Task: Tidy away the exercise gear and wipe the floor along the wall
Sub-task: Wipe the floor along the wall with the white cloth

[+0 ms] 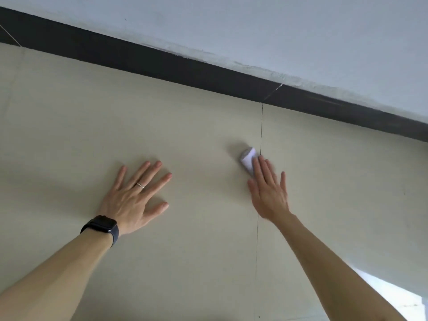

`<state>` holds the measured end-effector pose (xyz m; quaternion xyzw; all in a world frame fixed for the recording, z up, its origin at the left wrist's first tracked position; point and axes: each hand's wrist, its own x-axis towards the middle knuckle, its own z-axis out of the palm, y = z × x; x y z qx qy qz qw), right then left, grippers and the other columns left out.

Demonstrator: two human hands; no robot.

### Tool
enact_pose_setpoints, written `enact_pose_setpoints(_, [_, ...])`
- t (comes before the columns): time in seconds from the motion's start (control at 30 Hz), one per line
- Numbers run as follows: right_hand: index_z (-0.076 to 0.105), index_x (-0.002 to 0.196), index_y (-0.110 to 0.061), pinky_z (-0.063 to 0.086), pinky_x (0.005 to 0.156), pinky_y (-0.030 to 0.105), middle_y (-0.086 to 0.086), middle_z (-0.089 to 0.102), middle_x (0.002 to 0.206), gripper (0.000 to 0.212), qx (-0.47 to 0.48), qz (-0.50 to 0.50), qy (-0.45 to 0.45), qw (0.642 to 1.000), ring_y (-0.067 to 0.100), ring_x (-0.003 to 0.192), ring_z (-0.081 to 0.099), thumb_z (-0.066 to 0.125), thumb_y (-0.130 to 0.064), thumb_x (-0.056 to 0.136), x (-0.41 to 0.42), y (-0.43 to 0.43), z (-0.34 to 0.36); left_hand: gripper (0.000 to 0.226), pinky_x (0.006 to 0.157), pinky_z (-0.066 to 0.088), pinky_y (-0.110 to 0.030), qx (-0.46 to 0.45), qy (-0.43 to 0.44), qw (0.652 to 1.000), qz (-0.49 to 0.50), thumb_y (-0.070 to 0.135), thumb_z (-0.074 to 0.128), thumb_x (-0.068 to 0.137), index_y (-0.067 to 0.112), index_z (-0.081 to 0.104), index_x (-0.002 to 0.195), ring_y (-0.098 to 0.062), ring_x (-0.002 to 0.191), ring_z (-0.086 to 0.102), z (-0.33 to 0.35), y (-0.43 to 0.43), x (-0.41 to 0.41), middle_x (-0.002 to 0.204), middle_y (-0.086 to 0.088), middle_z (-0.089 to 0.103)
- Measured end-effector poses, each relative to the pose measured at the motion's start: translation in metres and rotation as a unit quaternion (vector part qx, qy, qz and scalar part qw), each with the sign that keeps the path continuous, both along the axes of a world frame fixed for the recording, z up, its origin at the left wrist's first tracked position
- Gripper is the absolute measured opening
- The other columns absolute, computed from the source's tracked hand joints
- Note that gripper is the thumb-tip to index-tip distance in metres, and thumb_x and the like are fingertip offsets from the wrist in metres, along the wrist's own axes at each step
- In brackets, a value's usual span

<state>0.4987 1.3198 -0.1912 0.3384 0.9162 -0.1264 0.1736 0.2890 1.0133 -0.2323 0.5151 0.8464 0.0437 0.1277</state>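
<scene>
Beige tiled floor [185, 126] is meeting a dark skirting [162, 63] below the white wall [278, 31]. The left hand [136, 198] is lying flat on the floor, fingers spread; the right hand [268, 191] is pressing straight fingers onto a blurred white cloth [247, 159] beside a tile joint [261, 126].

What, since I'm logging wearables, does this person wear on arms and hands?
Both forearms are bare. The left wrist carries a black rectangular watch on a dark band; the left hand has a thin silver ring. The right hand wears nothing.
</scene>
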Motion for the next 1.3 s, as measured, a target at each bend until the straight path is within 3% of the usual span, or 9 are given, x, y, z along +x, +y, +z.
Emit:
enact_pose_setpoints(0.17, [-0.005, 0.159, -0.023, -0.003, 0.119, 0.061, -0.004, -0.009, 0.167, 0.066, -0.019, -0.394, -0.003, 0.919, 0.013, 0.152, -0.010, 0.016, -0.051, 0.103, 0.018, 0.008, 0.000, 0.075, 0.118, 0.009, -0.059, -0.001, -0.008, 1.000, -0.003, 0.067, 0.031, 0.088, 0.035, 0.022, 0.156, -0.019, 0.152, 0.015, 0.002, -0.012, -0.006, 0.167, 0.005, 0.008])
enact_pose_setpoints(0.4, [-0.009, 0.157, -0.034, -0.006, 0.122, 0.050, -0.013, -0.015, 0.165, 0.063, -0.034, -0.057, 0.010, 0.998, 0.007, 0.150, -0.017, 0.016, -0.053, 0.103, 0.025, -0.126, 0.002, 0.075, 0.121, 0.003, -0.056, -0.022, -0.003, 1.000, -0.014, 0.066, 0.030, 0.090, 0.038, 0.012, 0.157, -0.016, 0.153, 0.001, -0.001, -0.014, -0.009, 0.167, 0.007, -0.003])
enact_pose_setpoints(0.5, [-0.006, 0.158, -0.034, -0.003, 0.122, 0.053, -0.015, -0.010, 0.165, 0.061, -0.002, -0.122, -0.001, 0.993, 0.005, 0.151, -0.012, 0.016, -0.052, 0.104, 0.051, -0.111, 0.000, 0.075, 0.121, 0.002, -0.056, -0.020, -0.007, 1.000, -0.020, 0.066, 0.030, 0.091, 0.037, 0.012, 0.157, -0.016, 0.153, 0.000, -0.001, -0.014, -0.009, 0.167, 0.006, -0.003])
enact_pose_setpoints(0.7, [-0.006, 0.158, -0.027, -0.007, 0.120, 0.057, -0.008, -0.012, 0.166, 0.063, -0.027, -0.550, -0.015, 0.834, 0.010, 0.152, -0.013, 0.011, -0.050, 0.102, 0.082, -0.106, 0.000, 0.074, 0.120, 0.003, -0.058, -0.021, -0.023, 0.999, -0.022, 0.067, 0.026, 0.092, 0.038, 0.005, 0.157, -0.017, 0.153, -0.003, -0.002, -0.014, -0.009, 0.166, 0.007, -0.007])
enact_pose_setpoints(0.87, [-0.002, 0.159, -0.031, -0.002, 0.123, 0.044, -0.011, -0.008, 0.166, 0.060, -0.015, -0.289, 0.039, 0.956, 0.011, 0.152, -0.010, 0.014, -0.052, 0.104, 0.060, -0.210, 0.002, 0.075, 0.121, 0.000, -0.057, -0.017, -0.032, 0.999, -0.023, 0.069, 0.022, 0.091, 0.039, 0.005, 0.157, -0.015, 0.153, -0.007, -0.003, -0.015, -0.011, 0.166, 0.008, -0.010])
enact_pose_setpoints(0.97, [0.002, 0.159, -0.032, 0.001, 0.124, 0.042, -0.014, -0.005, 0.166, 0.057, -0.012, -0.205, 0.035, 0.978, 0.007, 0.152, -0.007, 0.015, -0.049, 0.105, 0.087, -0.227, 0.006, 0.076, 0.120, -0.002, -0.056, -0.005, -0.036, 0.999, -0.022, 0.069, 0.023, 0.090, 0.038, 0.008, 0.157, -0.015, 0.153, -0.004, -0.005, -0.015, -0.011, 0.166, 0.007, -0.007])
enact_pose_setpoints(1.03, [-0.001, 0.159, -0.032, -0.002, 0.124, 0.042, -0.015, -0.009, 0.164, 0.057, 0.011, -0.341, 0.012, 0.940, 0.006, 0.151, -0.009, 0.013, -0.048, 0.106, 0.112, -0.215, 0.003, 0.077, 0.120, -0.002, -0.056, 0.006, -0.041, 0.999, -0.021, 0.069, 0.023, 0.089, 0.037, 0.010, 0.157, -0.016, 0.153, -0.002, -0.007, -0.015, -0.011, 0.167, 0.006, -0.004])
enact_pose_setpoints(1.17, [-0.003, 0.159, -0.027, -0.005, 0.123, 0.049, -0.006, -0.009, 0.167, 0.059, -0.015, -0.714, 0.025, 0.700, 0.011, 0.152, -0.010, 0.011, -0.046, 0.105, 0.137, -0.198, 0.008, 0.077, 0.119, -0.002, -0.057, 0.028, -0.047, 0.998, -0.020, 0.068, 0.025, 0.089, 0.036, 0.014, 0.157, -0.018, 0.153, 0.002, -0.009, -0.016, -0.010, 0.167, 0.004, 0.000])
enact_pose_setpoints(1.3, [-0.003, 0.159, -0.028, -0.007, 0.123, 0.047, -0.008, -0.009, 0.166, 0.059, 0.004, -0.697, 0.043, 0.716, 0.010, 0.152, -0.012, 0.012, -0.047, 0.104, 0.091, -0.250, 0.002, 0.077, 0.120, -0.003, -0.057, 0.021, -0.058, 0.998, -0.020, 0.068, 0.024, 0.089, 0.037, 0.011, 0.157, -0.017, 0.153, -0.001, -0.006, -0.015, -0.009, 0.167, 0.005, -0.001])
